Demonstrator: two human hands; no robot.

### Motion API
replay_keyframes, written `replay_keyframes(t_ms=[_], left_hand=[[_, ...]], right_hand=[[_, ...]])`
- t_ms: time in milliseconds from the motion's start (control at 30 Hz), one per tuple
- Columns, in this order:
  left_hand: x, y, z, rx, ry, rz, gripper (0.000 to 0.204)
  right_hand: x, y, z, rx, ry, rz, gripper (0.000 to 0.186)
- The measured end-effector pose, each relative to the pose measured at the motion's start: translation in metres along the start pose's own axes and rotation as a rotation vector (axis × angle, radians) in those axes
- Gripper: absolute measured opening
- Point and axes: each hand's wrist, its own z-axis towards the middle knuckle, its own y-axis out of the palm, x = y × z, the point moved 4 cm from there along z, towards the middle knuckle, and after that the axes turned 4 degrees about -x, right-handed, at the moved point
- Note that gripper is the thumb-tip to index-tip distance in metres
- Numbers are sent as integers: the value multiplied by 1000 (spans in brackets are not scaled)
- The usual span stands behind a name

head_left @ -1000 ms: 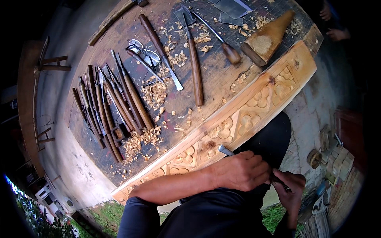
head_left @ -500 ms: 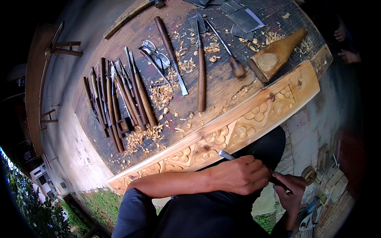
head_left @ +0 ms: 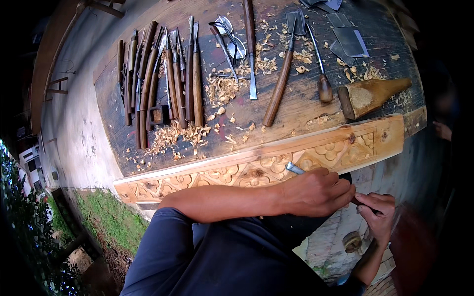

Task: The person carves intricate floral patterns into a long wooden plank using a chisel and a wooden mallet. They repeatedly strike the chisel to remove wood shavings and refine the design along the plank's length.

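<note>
My left hand (head_left: 318,192), its forearm reaching across from the left, is wrapped round a gouge (head_left: 295,168). The metal end of the gouge pokes out past the left hand, over the carved face of a long wooden board (head_left: 254,172). Flower shapes and triangles run along this pale board, which lies along the near edge of the workbench. At the handle end, my right hand (head_left: 377,212) closes its fingers on the same gouge. Most of the handle is hidden inside the hands. Whether the blade touches the wood I cannot tell.
On the workbench (head_left: 237,128) several chisels and gouges (head_left: 190,74) lie side by side at left. Eyeglasses (head_left: 237,48), wood shavings (head_left: 224,89), more chisels, sandpaper sheets (head_left: 350,42) and a wooden mallet (head_left: 373,96) lie farther right. Part of another person's hand (head_left: 443,130) shows at far right.
The view has turned, so the bench, tools and board sit at a different angle in the picture. Both hands keep hold of the gouge, its metal end still over the board.
</note>
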Motion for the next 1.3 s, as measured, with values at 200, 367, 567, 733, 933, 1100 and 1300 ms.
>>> replay_keyframes(t_ms=[200, 367, 567, 733, 933, 1100, 1300], left_hand=[[-2, 6, 1, -57, -7, -19, 38], [-4, 8, 2, -60, -32, -54, 35], [-7, 7, 4, -47, -77, -148, 29], [-7, 11, 2, -48, -107, -170, 29], [-7, 10, 1, -28, -130, -182, 28], [-7, 11, 0, -28, -143, -195, 28], [-5, 12, -2, -29, -154, -205, 27]], right_hand=[[0, -3, 6, -40, -7, -12, 46], [0, -3, 5, -16, -12, -27, 46], [-2, -3, 6, -23, 13, -30, 47], [-4, 0, 8, -7, 45, -9, 46], [-10, 0, 9, -14, 70, -13, 46], [-9, -1, 7, -4, 76, -3, 46], [-17, -1, 9, -10, 80, -37, 46]])
